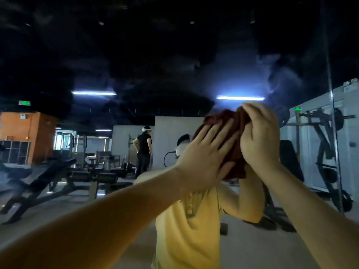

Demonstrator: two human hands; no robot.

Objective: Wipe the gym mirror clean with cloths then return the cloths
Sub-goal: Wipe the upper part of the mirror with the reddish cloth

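Note:
The gym mirror (136, 65) fills the view in front of me and shows my reflection in a yellow shirt. A dark red cloth (236, 121) is bunched against the glass at head height. My left hand (204, 158) lies flat on the cloth's left side with its fingers spread and straight. Over the cloth's right side my right hand (260, 136) presses with fingers close together, their tips curving over the top edge. Most of the cloth is hidden under the two hands.
A vertical seam (330, 98) between mirror panels runs down the right side. Reflected in the glass are weight benches (58, 177) at left, a rack machine (322, 144) at right, and a person in black (143, 150) standing in the background.

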